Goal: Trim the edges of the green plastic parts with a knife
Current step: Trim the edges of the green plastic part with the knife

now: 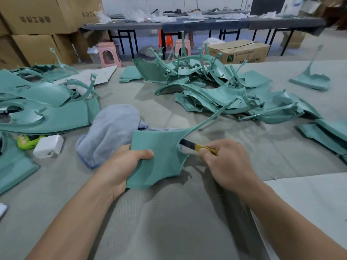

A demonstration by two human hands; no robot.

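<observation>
Covering the table [169,222], grey cloth; cardboard boxes [37,15] stacked behind.

A grey fabric-covered work surface [169,212] fills the foreground. Behind it stand stacked cardboard boxes [37,25] at left, pink plastic stools [109,54], an open carton [239,51], and long dark tables [206,24] on black legs against a white wall [169,2].

Both forearms enter from bottom corners, converging mid-frame. Left hand [124,166] curled, thumb on top, gripping. Right hand [228,162] fisted, fingers [208,153] clenched around handle.
</observation>
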